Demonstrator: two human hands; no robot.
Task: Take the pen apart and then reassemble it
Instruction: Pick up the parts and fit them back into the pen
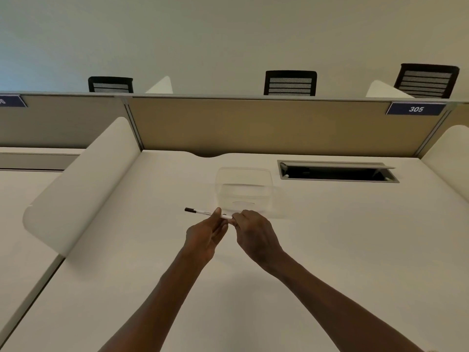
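- Two hands meet over the middle of the pale worktop (330, 237), and both hold the pen (203, 212) in the air just above it, near a clear plastic container (245, 191) that stands beyond them.
- The left hand (206, 237) pinches the white barrel between thumb and fingers around its middle; I judge this is the steadying grip, keeping the barrel from turning.
- The right hand (253, 232) is closed on the pen's right end, fingertips pressed together around it; the end itself is hidden under the fingers, so which part they grip cannot be told.
- Holding opposite ends like this suits a twist or a pull, so the step in hand looks like loosening an end piece, though it could equally be seating one.
- The pen is slim, with a white barrel bearing small dark print and a black piece at its left tip, which points left and slightly away.
- It lies nearly level, apparently in one piece as far as the visible length shows.
- The container seems empty and sits within easy reach, likely meant to catch loose parts.
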